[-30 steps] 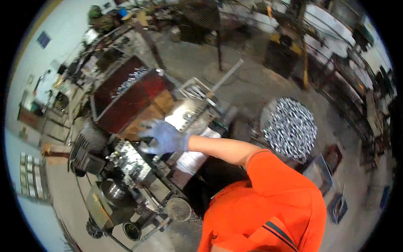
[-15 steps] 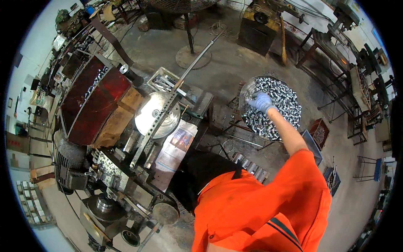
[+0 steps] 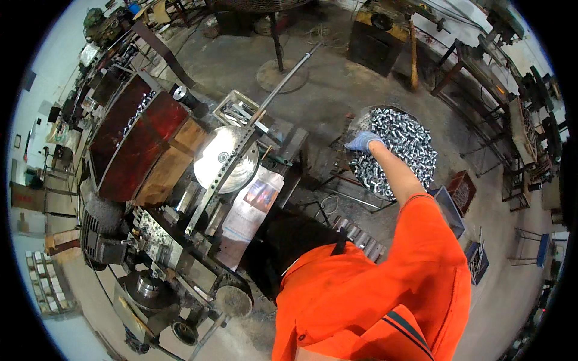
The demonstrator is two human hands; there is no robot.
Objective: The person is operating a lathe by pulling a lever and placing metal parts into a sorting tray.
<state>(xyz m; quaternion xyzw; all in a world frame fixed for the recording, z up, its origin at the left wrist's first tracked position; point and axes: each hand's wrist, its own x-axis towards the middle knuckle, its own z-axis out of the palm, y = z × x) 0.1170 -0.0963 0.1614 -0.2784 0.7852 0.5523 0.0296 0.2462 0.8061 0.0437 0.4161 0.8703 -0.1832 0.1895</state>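
Metal sleeves (image 3: 397, 153), heaped in round bin (image 3: 415, 115) on floor, far right of machine. Head view: right hand (image 3: 363, 142), blue-gloved, reaching out at full stretch to near-left edge of heap, resting on or just above sleeves; fingers curled down, but whether pinching a sleeve cannot tell, glove hiding it. Left hand out of sight, likely hidden under orange shirt (image 3: 373, 301). Machine (image 3: 180, 240) at left, with silver disc (image 3: 226, 157) and long perforated bar (image 3: 241, 150) slanting across it; red tray (image 3: 138, 144) of more parts beyond, far left. Blue crate (image 3: 451, 207) near right of bin. Risks, as judged: loose heap shifting and spilling sleeves over rim; sharp cut edges snagging glove; overreach from seat upsetting balance; a loosely picked sleeve dropping onto cluttered floor.
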